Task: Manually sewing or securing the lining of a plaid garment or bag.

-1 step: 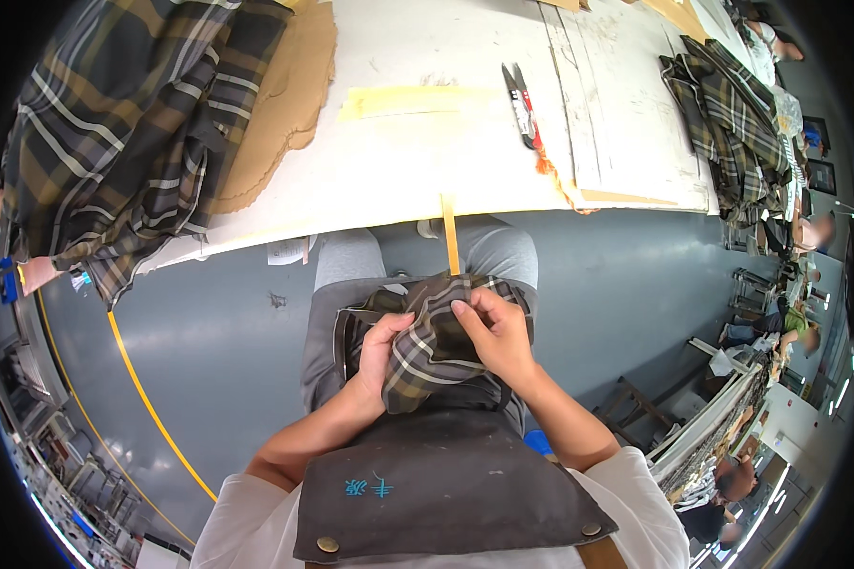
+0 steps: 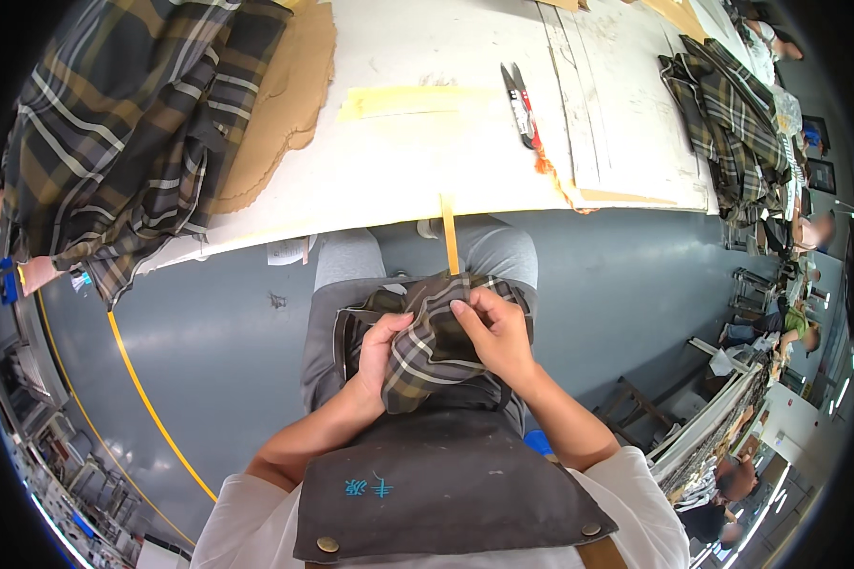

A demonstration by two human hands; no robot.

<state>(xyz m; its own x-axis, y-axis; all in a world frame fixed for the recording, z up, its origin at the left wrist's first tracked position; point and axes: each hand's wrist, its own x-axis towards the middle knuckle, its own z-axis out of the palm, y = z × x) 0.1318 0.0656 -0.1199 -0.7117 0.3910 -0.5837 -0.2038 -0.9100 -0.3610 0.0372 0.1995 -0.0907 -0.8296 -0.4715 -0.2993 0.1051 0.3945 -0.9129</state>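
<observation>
A piece of dark plaid fabric (image 2: 416, 365) with tan and white stripes lies bunched over my lap. My left hand (image 2: 378, 353) grips its left side, thumb on top and the other fingers mostly hidden by the cloth. On the far right part of the cloth, my right hand (image 2: 495, 332) pinches an edge between thumb and bent forefinger. Just beyond the cloth, a yellow strip (image 2: 450, 235) hangs from the table edge and reaches down to the fabric. Whether it touches the cloth I cannot tell.
Across the white table (image 2: 408, 171) lie thread snips (image 2: 520, 109) with red-and-black handles and an orange cord. A large plaid fabric pile (image 2: 114, 123) sits over brown paper (image 2: 280, 123) at left. More plaid pieces (image 2: 731, 123) hang at the right edge. People work far right.
</observation>
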